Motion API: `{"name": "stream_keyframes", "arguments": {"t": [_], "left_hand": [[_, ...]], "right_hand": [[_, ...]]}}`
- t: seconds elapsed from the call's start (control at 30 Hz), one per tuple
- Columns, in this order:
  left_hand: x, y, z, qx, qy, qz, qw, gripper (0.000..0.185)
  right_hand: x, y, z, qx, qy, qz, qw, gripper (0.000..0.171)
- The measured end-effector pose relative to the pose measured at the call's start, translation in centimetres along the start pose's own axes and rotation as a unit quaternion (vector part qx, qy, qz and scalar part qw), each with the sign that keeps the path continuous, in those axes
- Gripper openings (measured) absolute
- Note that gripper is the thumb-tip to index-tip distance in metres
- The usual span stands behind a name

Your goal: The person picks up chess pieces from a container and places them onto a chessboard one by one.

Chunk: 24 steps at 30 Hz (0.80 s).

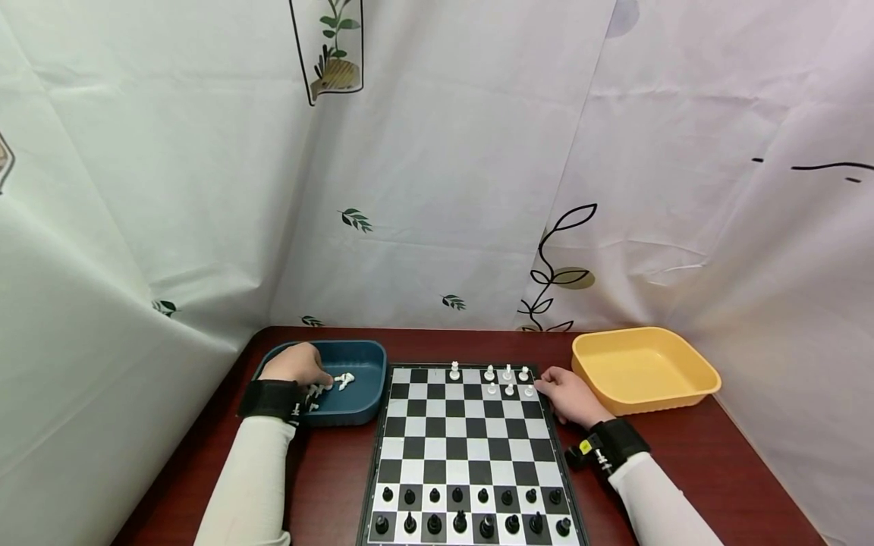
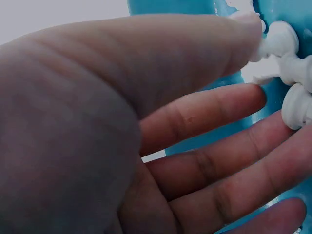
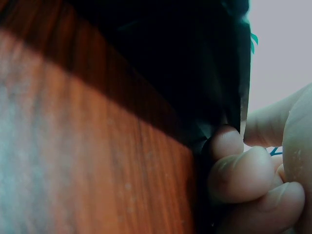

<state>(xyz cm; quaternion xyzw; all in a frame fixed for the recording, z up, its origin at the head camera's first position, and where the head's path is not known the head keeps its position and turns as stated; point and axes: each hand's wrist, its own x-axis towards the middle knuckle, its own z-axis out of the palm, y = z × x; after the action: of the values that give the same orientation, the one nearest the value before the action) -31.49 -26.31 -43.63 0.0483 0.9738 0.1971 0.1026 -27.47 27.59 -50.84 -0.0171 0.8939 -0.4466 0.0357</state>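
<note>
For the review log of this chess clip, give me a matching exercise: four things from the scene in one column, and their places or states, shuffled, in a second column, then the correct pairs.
Column one:
1. yellow tray
2. blue tray
3. black pieces
4. right hand

Column two:
A. lined up in two rows on the near side of the chessboard
B. holds loose white pieces, with the left hand reaching in
C. rests at the board's far right corner
D. stands right of the board with nothing visible inside

Pairs: 1-D, 2-B, 3-A, 4-C
</note>
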Motion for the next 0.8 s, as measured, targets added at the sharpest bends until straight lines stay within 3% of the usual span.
{"name": "stream_keyframes", "arguments": {"t": [0.57, 0.8], "left_hand": [[-0.51, 0.36, -0.19, 0.021, 0.011, -0.008, 0.9997, 0.062], [-0.53, 0.56, -0.15, 0.027, 0.024, 0.004, 0.9993, 0.059]], "right_hand": [[-0.14, -0.06, 0.12, -0.004, 0.003, 0.002, 1.0, 0.017], [-0.26, -0.28, 0.07, -0.007, 0.003, 0.005, 1.0, 0.017]]}}
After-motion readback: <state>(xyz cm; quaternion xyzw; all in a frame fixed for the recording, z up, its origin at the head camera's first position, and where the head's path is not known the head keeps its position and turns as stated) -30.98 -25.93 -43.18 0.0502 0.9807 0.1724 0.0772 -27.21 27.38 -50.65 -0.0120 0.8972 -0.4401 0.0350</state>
